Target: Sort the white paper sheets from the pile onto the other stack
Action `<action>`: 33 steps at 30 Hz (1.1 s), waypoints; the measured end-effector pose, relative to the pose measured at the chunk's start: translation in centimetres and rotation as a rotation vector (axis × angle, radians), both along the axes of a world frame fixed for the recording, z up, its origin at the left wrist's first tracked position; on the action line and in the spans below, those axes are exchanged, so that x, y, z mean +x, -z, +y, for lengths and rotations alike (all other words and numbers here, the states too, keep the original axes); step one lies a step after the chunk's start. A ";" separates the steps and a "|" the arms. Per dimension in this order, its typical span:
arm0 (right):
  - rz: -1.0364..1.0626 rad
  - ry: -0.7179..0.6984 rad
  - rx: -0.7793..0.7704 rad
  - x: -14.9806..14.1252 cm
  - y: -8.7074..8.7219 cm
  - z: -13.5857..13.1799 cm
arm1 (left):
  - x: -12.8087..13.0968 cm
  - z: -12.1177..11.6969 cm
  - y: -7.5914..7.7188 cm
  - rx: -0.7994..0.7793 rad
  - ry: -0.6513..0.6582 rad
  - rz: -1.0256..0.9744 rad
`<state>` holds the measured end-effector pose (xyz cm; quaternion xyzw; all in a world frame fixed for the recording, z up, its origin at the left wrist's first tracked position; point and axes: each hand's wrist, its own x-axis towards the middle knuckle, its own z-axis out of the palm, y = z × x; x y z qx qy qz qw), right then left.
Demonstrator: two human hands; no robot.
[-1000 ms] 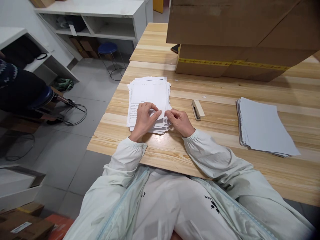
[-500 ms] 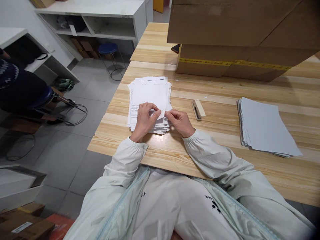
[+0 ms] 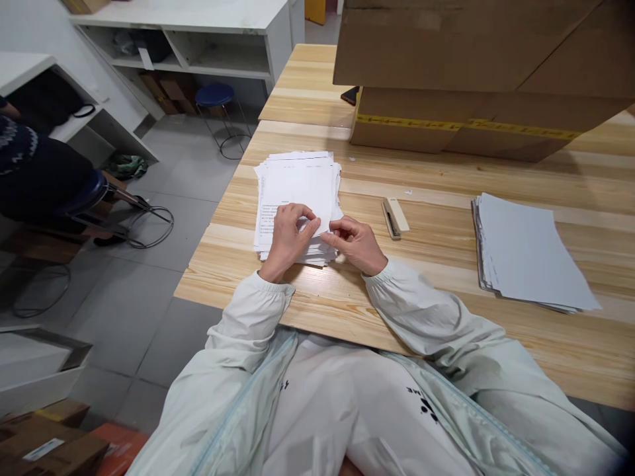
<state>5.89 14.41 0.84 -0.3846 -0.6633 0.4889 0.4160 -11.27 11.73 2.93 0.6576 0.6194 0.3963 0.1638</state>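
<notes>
A thick stack of printed white sheets (image 3: pixel 297 185) lies on the wooden table (image 3: pixel 446 178) in front of me. My left hand (image 3: pixel 286 235) rests on the near part of the stack, its fingers curled and pinching the corner of the top sheet. Beside it, my right hand (image 3: pixel 354 243) has its fingers closed on the near right corner of the same sheets. A beige stapler (image 3: pixel 395 217) lies on the table just right of my right hand.
A second pile of white paper (image 3: pixel 526 251) sits at the right. Large cardboard boxes (image 3: pixel 471 73) fill the table's far side. On the left are a blue stool (image 3: pixel 214 96), white shelves (image 3: pixel 198 39), floor cables and another person's dark sleeve (image 3: pixel 24 165).
My right hand has shifted slightly left and its fingers have drawn in on the sheet's corner. My left hand and the stack have hardly moved.
</notes>
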 end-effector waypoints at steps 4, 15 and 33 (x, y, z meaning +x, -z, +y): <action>0.001 -0.004 -0.012 0.1 0.1 0.1 | 0.0 0.0 0.0 0.013 0.005 -0.015; -0.011 0.015 -0.105 0.0 1.0 0.2 | -1.1 -0.9 -0.1 0.026 0.154 -0.034; -0.073 0.043 -0.118 -0.1 0.4 0.1 | -1.3 -0.4 1.1 0.606 -0.528 -0.543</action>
